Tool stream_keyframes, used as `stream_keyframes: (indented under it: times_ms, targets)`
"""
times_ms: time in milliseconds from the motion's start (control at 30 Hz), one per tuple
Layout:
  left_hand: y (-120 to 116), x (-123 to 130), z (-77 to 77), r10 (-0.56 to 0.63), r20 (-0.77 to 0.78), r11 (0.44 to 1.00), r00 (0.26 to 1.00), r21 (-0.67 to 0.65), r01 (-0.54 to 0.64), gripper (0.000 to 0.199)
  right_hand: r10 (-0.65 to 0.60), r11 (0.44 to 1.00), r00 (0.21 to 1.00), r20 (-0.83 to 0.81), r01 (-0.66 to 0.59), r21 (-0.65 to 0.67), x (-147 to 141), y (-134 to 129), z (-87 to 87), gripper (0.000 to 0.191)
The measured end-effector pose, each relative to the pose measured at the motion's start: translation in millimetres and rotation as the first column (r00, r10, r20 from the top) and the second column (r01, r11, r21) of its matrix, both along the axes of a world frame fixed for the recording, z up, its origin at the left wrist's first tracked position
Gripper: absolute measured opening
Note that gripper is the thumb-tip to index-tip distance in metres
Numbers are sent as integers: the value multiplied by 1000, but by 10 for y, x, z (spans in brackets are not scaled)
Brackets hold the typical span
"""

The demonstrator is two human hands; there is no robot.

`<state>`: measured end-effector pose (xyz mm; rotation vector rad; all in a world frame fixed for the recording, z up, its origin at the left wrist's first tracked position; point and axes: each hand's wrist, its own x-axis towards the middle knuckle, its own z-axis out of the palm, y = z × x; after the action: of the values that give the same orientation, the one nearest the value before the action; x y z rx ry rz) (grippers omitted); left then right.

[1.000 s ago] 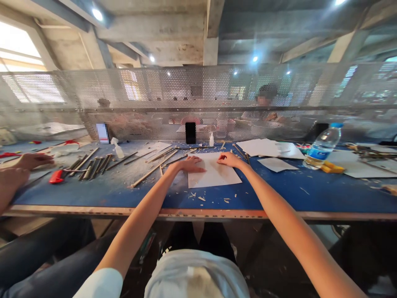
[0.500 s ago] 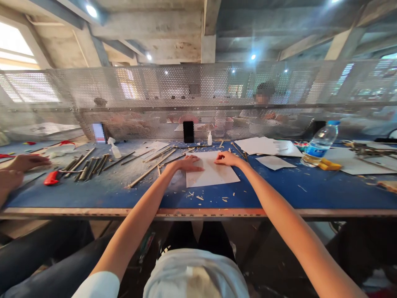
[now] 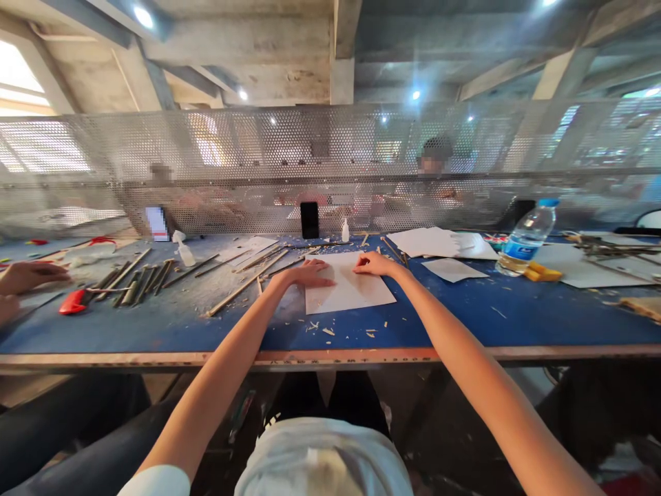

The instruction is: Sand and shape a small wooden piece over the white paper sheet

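A white sheet of paper lies on the blue table in front of me. My left hand rests flat on its upper left part, fingers spread. At the sheet's upper right, my right hand has its fingers pinched together against the paper; whatever is between the fingertips is too small to make out. Thin wooden sticks lie left of the sheet, and small wood shavings are scattered in front of it.
A black phone and a small white bottle stand behind the sheet. Papers, a water bottle and a yellow block are to the right. At left are a red-handled tool and another person's hands.
The whole view has shifted slightly, so things appear a little further left. Both of my hands keep their places on the sheet. The other person's hands at left have moved slightly.
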<state>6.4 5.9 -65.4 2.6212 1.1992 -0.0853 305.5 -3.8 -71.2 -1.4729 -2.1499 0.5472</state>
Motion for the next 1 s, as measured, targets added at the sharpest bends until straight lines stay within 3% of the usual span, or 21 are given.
stream_keyframes:
  times_ms: [167,333,467,867,1000]
  targets:
    - [25,3,-16,11,-11,1000,1000,-5,-11,116,-24,998,1000,-9,25,61,3,-3,2,18]
    - [56,1,-25,-5,-16,1000,1000,1,5,119,-2,1000,1000,15,1,13,-27,-30,20,12]
    - [79,5,-37,-10,-28,1000,1000,22,11,120,-57,996,998,30,55,69,-53,-55,37,9]
    - [37,-33,0,8,-11,1000,1000,-10,-8,119,-8,1000,1000,-27,8,-10,-92,-110,69,17]
    - [23,-24,7,1,-15,1000,1000,-1,-1,119,-38,998,999,-26,39,53,-72,-106,75,14]
